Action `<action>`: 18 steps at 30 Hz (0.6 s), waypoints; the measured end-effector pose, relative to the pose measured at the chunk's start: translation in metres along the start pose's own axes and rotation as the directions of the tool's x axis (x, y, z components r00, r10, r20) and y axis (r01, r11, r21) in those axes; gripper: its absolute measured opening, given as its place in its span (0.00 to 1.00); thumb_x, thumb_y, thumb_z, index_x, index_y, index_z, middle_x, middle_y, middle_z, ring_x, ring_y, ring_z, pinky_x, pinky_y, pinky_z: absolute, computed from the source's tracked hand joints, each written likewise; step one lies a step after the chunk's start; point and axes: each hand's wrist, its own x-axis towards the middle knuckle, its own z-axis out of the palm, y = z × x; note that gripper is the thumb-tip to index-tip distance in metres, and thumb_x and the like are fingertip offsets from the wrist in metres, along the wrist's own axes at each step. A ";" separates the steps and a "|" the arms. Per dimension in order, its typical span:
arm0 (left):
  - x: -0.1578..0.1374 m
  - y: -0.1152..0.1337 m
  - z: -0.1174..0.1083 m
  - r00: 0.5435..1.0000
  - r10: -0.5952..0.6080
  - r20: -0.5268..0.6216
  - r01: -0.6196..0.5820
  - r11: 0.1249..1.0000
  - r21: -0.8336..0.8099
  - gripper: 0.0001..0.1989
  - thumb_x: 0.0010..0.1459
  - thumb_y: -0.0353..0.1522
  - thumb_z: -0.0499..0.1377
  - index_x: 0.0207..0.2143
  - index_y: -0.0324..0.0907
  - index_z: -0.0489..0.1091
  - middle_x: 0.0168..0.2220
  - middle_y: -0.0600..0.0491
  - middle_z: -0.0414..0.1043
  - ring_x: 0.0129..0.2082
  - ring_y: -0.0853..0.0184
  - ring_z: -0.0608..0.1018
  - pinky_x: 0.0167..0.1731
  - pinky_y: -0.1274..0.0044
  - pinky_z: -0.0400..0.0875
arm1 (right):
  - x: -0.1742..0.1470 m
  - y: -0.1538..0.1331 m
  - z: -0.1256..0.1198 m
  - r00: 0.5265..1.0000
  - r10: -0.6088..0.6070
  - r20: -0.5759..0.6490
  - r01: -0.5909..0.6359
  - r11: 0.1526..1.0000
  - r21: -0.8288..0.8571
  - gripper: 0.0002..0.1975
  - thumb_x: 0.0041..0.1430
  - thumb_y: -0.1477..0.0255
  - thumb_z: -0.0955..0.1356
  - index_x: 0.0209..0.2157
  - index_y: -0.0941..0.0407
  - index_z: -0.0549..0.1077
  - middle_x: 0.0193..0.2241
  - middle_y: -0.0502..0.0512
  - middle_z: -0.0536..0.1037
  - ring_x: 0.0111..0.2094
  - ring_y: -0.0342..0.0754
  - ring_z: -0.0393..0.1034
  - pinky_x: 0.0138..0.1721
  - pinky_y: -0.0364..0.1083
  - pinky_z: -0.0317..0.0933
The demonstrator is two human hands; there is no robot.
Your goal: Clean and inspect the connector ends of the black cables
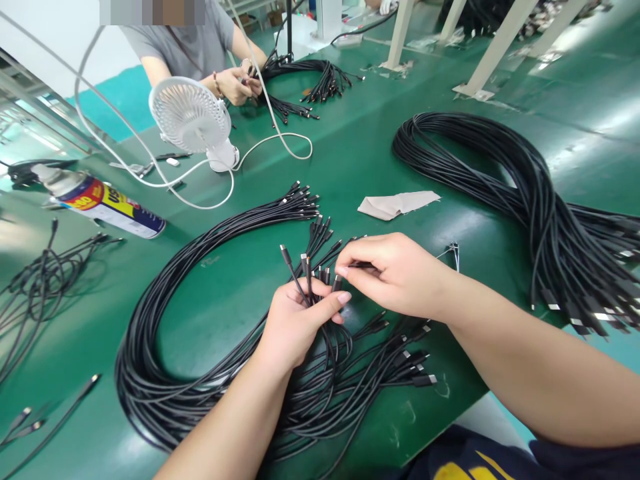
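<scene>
My left hand [300, 320] is closed round several black USB cables [287, 257], their metal-tipped plugs sticking up between thumb and fingers. Close beside it, my right hand [395, 273] pinches with thumb and forefinger near one of the plugs. What lies between those fingertips is too small to make out. Under and around my hands spreads a curved bundle of black cables [145, 333], with plug ends fanned out to the right and toward the back. My left forearm covers part of this bundle.
A second large cable bundle [480, 140] lies at right. A crumpled paper scrap [397, 204] sits behind my hands. Further left are a spray can [115, 207], a white fan [193, 117] with its cord, and loose cables [45, 273]. Across the table, a co-worker's hands [237, 85] handle more cables.
</scene>
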 end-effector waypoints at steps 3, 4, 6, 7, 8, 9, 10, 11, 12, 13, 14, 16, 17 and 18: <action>0.000 0.001 0.001 1.000 -0.017 -0.001 0.017 1.000 -0.021 0.12 0.44 0.32 0.71 0.24 0.39 0.70 0.15 0.58 0.73 0.17 0.73 0.74 0.25 0.80 0.69 | -0.001 0.000 0.001 0.997 0.072 -0.041 -0.070 0.997 0.042 0.06 0.59 0.76 0.65 0.29 0.58 0.72 0.23 0.48 0.72 0.23 0.39 0.61 0.26 0.40 0.54; 0.000 0.001 0.001 1.000 -0.018 0.003 0.018 0.999 -0.028 0.12 0.44 0.32 0.71 0.24 0.39 0.70 0.15 0.57 0.74 0.17 0.73 0.74 0.25 0.80 0.69 | 0.000 0.000 0.002 0.995 0.097 -0.014 -0.096 0.993 0.068 0.06 0.60 0.74 0.65 0.30 0.58 0.73 0.24 0.48 0.73 0.23 0.39 0.61 0.26 0.40 0.54; 0.000 0.001 0.001 1.000 -0.009 0.012 0.009 0.999 -0.038 0.12 0.43 0.32 0.72 0.23 0.39 0.71 0.16 0.57 0.74 0.17 0.73 0.74 0.26 0.80 0.70 | 0.000 -0.001 0.002 0.992 0.111 0.052 -0.115 0.989 0.096 0.08 0.62 0.72 0.65 0.30 0.58 0.73 0.25 0.48 0.73 0.24 0.40 0.62 0.27 0.40 0.55; 0.000 0.002 0.001 1.000 -0.003 0.013 0.004 0.999 -0.043 0.11 0.42 0.31 0.72 0.24 0.39 0.72 0.16 0.57 0.74 0.18 0.73 0.75 0.26 0.80 0.70 | 0.001 -0.002 0.002 0.992 0.107 0.069 -0.114 0.989 0.093 0.09 0.62 0.72 0.64 0.29 0.58 0.73 0.24 0.48 0.73 0.25 0.40 0.63 0.27 0.40 0.55; 0.000 0.002 0.001 1.000 0.000 0.012 0.001 0.999 -0.046 0.11 0.42 0.31 0.72 0.24 0.38 0.72 0.17 0.56 0.75 0.19 0.73 0.75 0.27 0.81 0.70 | 0.001 -0.002 0.002 0.992 0.102 0.074 -0.108 0.991 0.084 0.10 0.62 0.72 0.64 0.27 0.58 0.72 0.23 0.48 0.72 0.24 0.40 0.62 0.27 0.40 0.54; 0.000 0.002 0.001 1.000 -0.002 0.007 0.002 0.999 -0.053 0.11 0.43 0.32 0.72 0.25 0.38 0.73 0.18 0.56 0.75 0.19 0.73 0.76 0.28 0.80 0.71 | 0.002 -0.003 0.001 0.992 0.101 0.069 -0.106 0.992 0.074 0.10 0.62 0.73 0.64 0.26 0.58 0.70 0.21 0.47 0.70 0.24 0.39 0.61 0.27 0.40 0.54; 0.000 0.002 0.001 1.000 -0.010 -0.003 0.010 0.998 -0.067 0.10 0.44 0.33 0.71 0.25 0.38 0.74 0.19 0.55 0.76 0.20 0.72 0.77 0.28 0.80 0.72 | 0.003 -0.003 0.001 0.992 0.110 0.059 -0.114 0.991 0.066 0.11 0.61 0.74 0.63 0.24 0.58 0.69 0.20 0.47 0.69 0.23 0.39 0.60 0.26 0.40 0.53; 0.000 0.002 0.002 1.000 -0.023 -0.015 0.021 0.996 -0.092 0.10 0.46 0.34 0.71 0.26 0.38 0.74 0.20 0.55 0.77 0.22 0.71 0.78 0.29 0.80 0.73 | 0.003 -0.003 0.000 0.991 0.127 0.050 -0.130 0.990 0.058 0.11 0.61 0.74 0.63 0.24 0.58 0.68 0.19 0.46 0.68 0.21 0.39 0.59 0.25 0.40 0.52; 0.000 0.002 0.002 0.999 -0.038 -0.025 0.035 0.992 -0.124 0.11 0.47 0.35 0.70 0.27 0.38 0.75 0.21 0.54 0.77 0.23 0.70 0.79 0.30 0.79 0.74 | 0.003 -0.002 -0.001 0.989 0.145 0.038 -0.146 0.988 0.047 0.12 0.61 0.73 0.63 0.23 0.57 0.67 0.19 0.46 0.68 0.21 0.39 0.59 0.24 0.40 0.52; 0.000 0.002 0.002 0.998 -0.054 -0.028 0.049 0.986 -0.162 0.11 0.47 0.36 0.70 0.28 0.38 0.75 0.23 0.54 0.78 0.24 0.69 0.80 0.31 0.77 0.75 | 0.003 -0.001 -0.002 0.987 0.158 0.026 -0.159 0.987 0.033 0.12 0.61 0.73 0.63 0.23 0.57 0.66 0.18 0.46 0.67 0.20 0.39 0.58 0.24 0.40 0.51; 0.000 0.002 0.002 0.997 -0.066 -0.029 0.059 0.977 -0.205 0.12 0.47 0.37 0.70 0.29 0.38 0.76 0.24 0.53 0.78 0.25 0.67 0.81 0.32 0.75 0.76 | 0.003 0.001 -0.002 0.986 0.166 0.010 -0.167 0.986 0.015 0.12 0.61 0.72 0.63 0.23 0.57 0.66 0.18 0.46 0.67 0.20 0.39 0.58 0.23 0.40 0.51; 0.000 0.003 0.002 0.997 -0.077 -0.017 0.069 0.958 -0.278 0.13 0.47 0.38 0.70 0.30 0.38 0.77 0.27 0.52 0.79 0.27 0.66 0.81 0.35 0.72 0.78 | 0.003 0.005 -0.002 0.985 0.169 -0.027 -0.170 0.985 -0.023 0.12 0.61 0.72 0.63 0.23 0.57 0.65 0.18 0.45 0.65 0.20 0.39 0.56 0.24 0.41 0.50; 0.000 0.004 0.001 0.997 -0.079 -0.004 0.074 0.950 -0.302 0.14 0.47 0.39 0.70 0.31 0.38 0.77 0.28 0.52 0.79 0.28 0.66 0.82 0.36 0.71 0.78 | 0.003 0.007 -0.002 0.986 0.164 -0.043 -0.166 0.985 -0.040 0.12 0.61 0.72 0.63 0.23 0.56 0.64 0.17 0.44 0.64 0.20 0.39 0.55 0.24 0.41 0.49; 0.000 0.005 0.001 0.997 -0.081 0.011 0.080 0.944 -0.320 0.14 0.48 0.39 0.70 0.31 0.38 0.77 0.29 0.51 0.79 0.30 0.65 0.82 0.37 0.71 0.78 | 0.004 0.008 -0.001 0.986 0.157 -0.054 -0.160 0.986 -0.055 0.12 0.62 0.72 0.63 0.23 0.56 0.63 0.17 0.44 0.63 0.20 0.39 0.55 0.24 0.41 0.48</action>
